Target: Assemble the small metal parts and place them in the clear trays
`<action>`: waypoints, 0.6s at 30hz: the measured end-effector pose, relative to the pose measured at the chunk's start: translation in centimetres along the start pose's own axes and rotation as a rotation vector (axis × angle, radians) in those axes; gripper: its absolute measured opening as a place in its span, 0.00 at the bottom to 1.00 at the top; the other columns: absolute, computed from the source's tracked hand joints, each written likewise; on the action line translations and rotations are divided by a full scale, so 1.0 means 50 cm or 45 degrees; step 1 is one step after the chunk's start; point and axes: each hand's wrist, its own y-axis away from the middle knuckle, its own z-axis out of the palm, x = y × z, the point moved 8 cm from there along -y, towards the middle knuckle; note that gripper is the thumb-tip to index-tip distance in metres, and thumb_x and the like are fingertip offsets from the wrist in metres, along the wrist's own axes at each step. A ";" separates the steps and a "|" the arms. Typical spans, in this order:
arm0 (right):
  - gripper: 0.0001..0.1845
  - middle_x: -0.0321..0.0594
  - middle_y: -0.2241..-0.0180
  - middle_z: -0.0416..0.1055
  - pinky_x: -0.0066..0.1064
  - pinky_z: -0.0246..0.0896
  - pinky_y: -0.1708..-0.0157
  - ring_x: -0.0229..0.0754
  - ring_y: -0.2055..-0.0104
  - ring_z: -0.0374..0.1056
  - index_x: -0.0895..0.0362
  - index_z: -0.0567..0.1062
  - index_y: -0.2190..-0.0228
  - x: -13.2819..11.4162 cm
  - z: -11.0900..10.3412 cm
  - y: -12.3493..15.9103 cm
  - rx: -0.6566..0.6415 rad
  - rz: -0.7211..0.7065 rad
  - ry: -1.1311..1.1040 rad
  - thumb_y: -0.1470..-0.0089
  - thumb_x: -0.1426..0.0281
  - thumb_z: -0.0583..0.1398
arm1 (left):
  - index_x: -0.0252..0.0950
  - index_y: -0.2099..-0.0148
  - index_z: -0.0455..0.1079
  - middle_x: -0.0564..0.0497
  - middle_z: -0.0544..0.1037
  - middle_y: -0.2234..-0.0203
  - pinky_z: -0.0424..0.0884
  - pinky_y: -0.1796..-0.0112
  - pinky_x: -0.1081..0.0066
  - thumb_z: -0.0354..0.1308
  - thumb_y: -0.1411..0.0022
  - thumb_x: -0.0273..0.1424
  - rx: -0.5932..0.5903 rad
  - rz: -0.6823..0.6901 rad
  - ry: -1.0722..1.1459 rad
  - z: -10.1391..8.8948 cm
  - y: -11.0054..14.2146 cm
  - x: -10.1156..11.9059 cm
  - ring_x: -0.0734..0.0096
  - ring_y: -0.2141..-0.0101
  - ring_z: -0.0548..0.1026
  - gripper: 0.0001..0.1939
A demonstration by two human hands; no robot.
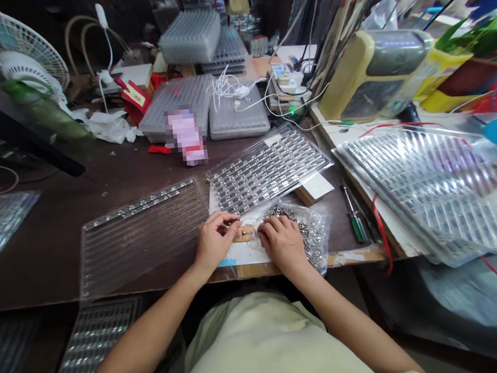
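My left hand (214, 241) is closed in a pinch, with a tiny dark piece at its fingertips that is too small to name. Just right of it, a small tan block (245, 234) lies on a white sheet (251, 254). My right hand (284, 243) rests with curled fingers at the left edge of a clear plastic bag (318, 232) of small shiny metal parts; whatever its fingertips hold is hidden. Beyond both hands, a clear tray (268, 167) carries rows of metal pieces. A second clear tray (145, 237), at left, has metal pieces along its top row only.
A green-handled screwdriver (356, 223) lies right of the bag, near a white box (316, 187). Stacked clear trays (433, 186) overhang the right side. A pixelated pink item (186, 135), white cables (232, 88) and a fan (11, 57) are farther back.
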 end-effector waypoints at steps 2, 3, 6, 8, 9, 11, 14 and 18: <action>0.02 0.41 0.65 0.72 0.35 0.49 0.62 0.44 0.61 0.60 0.54 0.73 0.69 0.000 0.001 -0.001 0.016 0.004 0.020 0.45 0.70 0.59 | 0.40 0.63 0.76 0.49 0.77 0.66 0.72 0.66 0.69 0.60 0.41 0.32 -0.070 0.081 -0.045 0.017 -0.001 0.018 0.68 0.65 0.75 0.05; 0.01 0.41 0.65 0.72 0.35 0.50 0.62 0.44 0.61 0.60 0.55 0.73 0.69 0.001 0.001 -0.001 0.030 0.005 0.012 0.45 0.71 0.59 | 0.41 0.63 0.76 0.49 0.77 0.66 0.72 0.64 0.67 0.60 0.42 0.32 -0.110 0.125 -0.075 0.028 0.001 0.025 0.67 0.65 0.75 0.05; 0.01 0.40 0.66 0.72 0.35 0.51 0.62 0.43 0.62 0.61 0.55 0.71 0.70 0.006 0.000 0.003 0.082 0.016 -0.078 0.46 0.72 0.59 | 0.42 0.61 0.76 0.49 0.77 0.67 0.70 0.61 0.65 0.61 0.42 0.32 -0.183 0.216 -0.159 0.053 0.011 0.034 0.66 0.63 0.74 0.05; 0.03 0.40 0.69 0.71 0.34 0.52 0.62 0.43 0.63 0.62 0.56 0.70 0.71 0.014 -0.002 0.007 0.119 0.048 -0.161 0.46 0.73 0.57 | 0.42 0.61 0.76 0.50 0.77 0.67 0.70 0.60 0.65 0.61 0.41 0.32 -0.194 0.240 -0.186 0.061 0.017 0.032 0.66 0.63 0.73 0.05; 0.04 0.39 0.70 0.71 0.34 0.53 0.62 0.42 0.64 0.62 0.55 0.70 0.71 0.018 -0.003 0.009 0.136 0.067 -0.203 0.45 0.73 0.56 | 0.41 0.61 0.76 0.49 0.77 0.68 0.70 0.60 0.65 0.61 0.41 0.32 -0.196 0.247 -0.192 0.063 0.019 0.030 0.66 0.63 0.73 0.05; 0.04 0.39 0.71 0.70 0.33 0.54 0.62 0.42 0.64 0.63 0.55 0.69 0.71 0.024 -0.004 0.013 0.160 0.098 -0.278 0.46 0.73 0.56 | 0.42 0.61 0.76 0.49 0.77 0.67 0.70 0.60 0.65 0.61 0.41 0.31 -0.207 0.246 -0.202 0.065 0.020 0.025 0.66 0.63 0.73 0.05; 0.03 0.39 0.71 0.69 0.33 0.55 0.62 0.42 0.64 0.62 0.55 0.69 0.70 0.028 -0.003 0.014 0.159 0.117 -0.332 0.46 0.74 0.55 | 0.42 0.62 0.76 0.49 0.77 0.68 0.70 0.60 0.65 0.61 0.42 0.31 -0.224 0.236 -0.210 0.066 0.018 0.021 0.65 0.63 0.74 0.05; 0.05 0.40 0.70 0.70 0.34 0.56 0.62 0.43 0.64 0.62 0.56 0.71 0.70 0.028 -0.004 0.011 0.141 0.121 -0.353 0.46 0.75 0.55 | 0.41 0.62 0.76 0.49 0.78 0.68 0.70 0.60 0.65 0.62 0.43 0.29 -0.244 0.232 -0.195 0.070 0.016 0.020 0.66 0.63 0.74 0.05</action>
